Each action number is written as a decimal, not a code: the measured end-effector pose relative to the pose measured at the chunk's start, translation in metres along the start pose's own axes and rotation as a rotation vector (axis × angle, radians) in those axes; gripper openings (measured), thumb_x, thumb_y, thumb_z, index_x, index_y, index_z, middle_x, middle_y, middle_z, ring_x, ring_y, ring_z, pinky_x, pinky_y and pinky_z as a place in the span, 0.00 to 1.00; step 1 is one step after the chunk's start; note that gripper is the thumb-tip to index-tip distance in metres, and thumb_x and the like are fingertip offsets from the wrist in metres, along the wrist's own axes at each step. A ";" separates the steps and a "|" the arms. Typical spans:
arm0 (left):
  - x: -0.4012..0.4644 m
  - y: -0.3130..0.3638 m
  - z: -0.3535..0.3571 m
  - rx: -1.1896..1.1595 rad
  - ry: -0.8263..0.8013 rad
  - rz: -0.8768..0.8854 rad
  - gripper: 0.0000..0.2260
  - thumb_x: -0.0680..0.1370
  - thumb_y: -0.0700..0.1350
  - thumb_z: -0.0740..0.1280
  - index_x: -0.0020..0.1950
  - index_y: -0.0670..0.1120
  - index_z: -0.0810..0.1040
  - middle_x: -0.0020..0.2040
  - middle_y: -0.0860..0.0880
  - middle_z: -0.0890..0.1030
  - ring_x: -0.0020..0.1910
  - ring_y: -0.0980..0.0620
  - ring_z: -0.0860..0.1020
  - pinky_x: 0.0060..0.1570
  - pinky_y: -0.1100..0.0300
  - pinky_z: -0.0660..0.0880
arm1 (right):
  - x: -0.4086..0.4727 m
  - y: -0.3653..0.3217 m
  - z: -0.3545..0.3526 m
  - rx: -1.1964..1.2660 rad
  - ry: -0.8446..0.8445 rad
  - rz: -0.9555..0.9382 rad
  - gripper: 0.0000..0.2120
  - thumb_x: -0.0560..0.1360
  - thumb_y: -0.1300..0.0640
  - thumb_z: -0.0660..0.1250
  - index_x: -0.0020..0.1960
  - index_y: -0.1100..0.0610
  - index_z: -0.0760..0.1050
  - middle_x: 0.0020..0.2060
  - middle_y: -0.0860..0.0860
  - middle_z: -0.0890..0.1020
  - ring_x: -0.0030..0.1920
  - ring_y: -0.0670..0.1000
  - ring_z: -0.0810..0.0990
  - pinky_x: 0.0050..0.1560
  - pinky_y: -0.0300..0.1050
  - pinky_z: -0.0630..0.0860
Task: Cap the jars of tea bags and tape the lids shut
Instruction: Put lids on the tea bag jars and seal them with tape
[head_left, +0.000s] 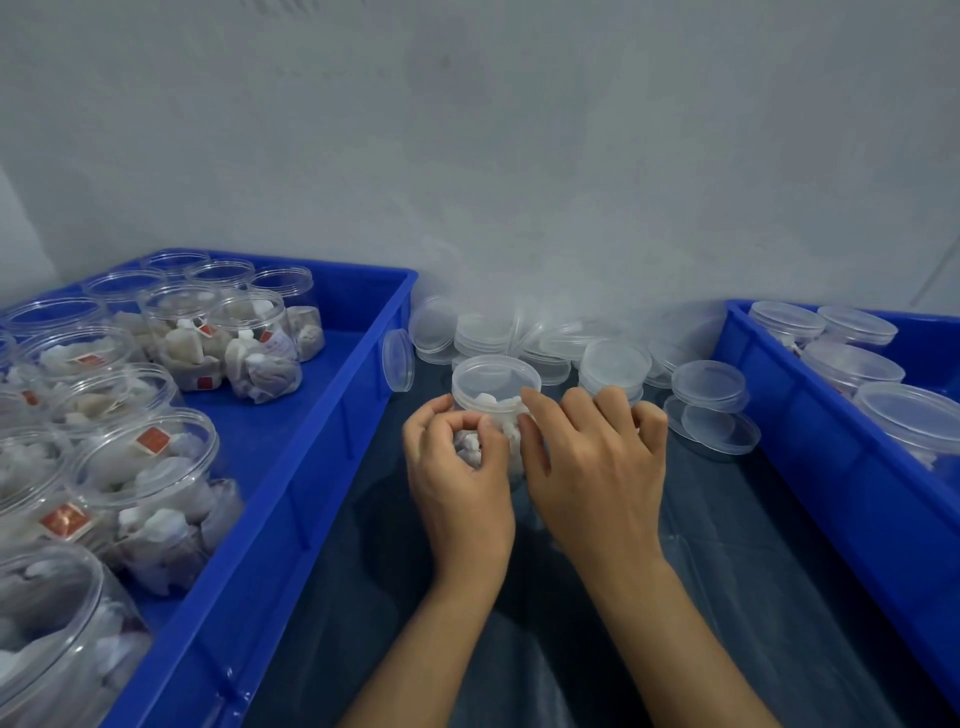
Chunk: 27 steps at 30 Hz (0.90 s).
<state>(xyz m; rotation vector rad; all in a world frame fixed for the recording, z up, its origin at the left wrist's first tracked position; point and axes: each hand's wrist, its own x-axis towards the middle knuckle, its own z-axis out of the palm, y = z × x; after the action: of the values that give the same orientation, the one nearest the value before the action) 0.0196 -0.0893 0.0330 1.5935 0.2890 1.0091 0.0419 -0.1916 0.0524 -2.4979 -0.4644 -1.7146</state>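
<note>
A clear plastic jar of tea bags (493, 400) stands on the dark table between two blue trays, with a clear lid (496, 375) on top. My left hand (457, 467) curls around the jar's left side. My right hand (592, 462) lies against its right side, index finger touching the wall just under the lid, the other fingers bent. Whether tape is in either hand cannot be made out.
A blue tray (322, 467) on the left holds several uncapped jars of tea bags (150, 467). A blue tray (831, 441) on the right holds capped jars (852, 364). A heap of loose clear lids (613, 364) lies behind the jar by the wall.
</note>
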 end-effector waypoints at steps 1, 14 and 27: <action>0.000 0.000 0.000 -0.004 -0.001 -0.001 0.03 0.80 0.41 0.73 0.47 0.46 0.81 0.62 0.54 0.77 0.59 0.57 0.79 0.57 0.51 0.80 | 0.000 -0.001 0.000 -0.007 0.003 -0.003 0.07 0.81 0.54 0.68 0.54 0.51 0.85 0.36 0.48 0.78 0.40 0.55 0.77 0.48 0.52 0.65; 0.007 -0.008 -0.001 -0.108 -0.015 -0.094 0.09 0.79 0.41 0.73 0.51 0.48 0.74 0.58 0.55 0.80 0.56 0.58 0.80 0.54 0.58 0.80 | -0.001 -0.006 0.000 -0.025 0.032 -0.005 0.05 0.80 0.57 0.71 0.52 0.53 0.86 0.34 0.48 0.78 0.38 0.55 0.77 0.47 0.52 0.66; 0.019 -0.031 -0.002 -0.170 -0.384 -0.122 0.38 0.76 0.63 0.75 0.81 0.53 0.65 0.73 0.58 0.77 0.70 0.64 0.75 0.67 0.62 0.75 | 0.000 -0.007 0.000 -0.009 0.041 0.023 0.06 0.80 0.59 0.70 0.51 0.52 0.85 0.33 0.48 0.76 0.38 0.55 0.76 0.47 0.51 0.66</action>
<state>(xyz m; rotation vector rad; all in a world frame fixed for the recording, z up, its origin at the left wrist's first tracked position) 0.0396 -0.0655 0.0143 1.5568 0.0347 0.6003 0.0395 -0.1847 0.0515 -2.4587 -0.4237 -1.7596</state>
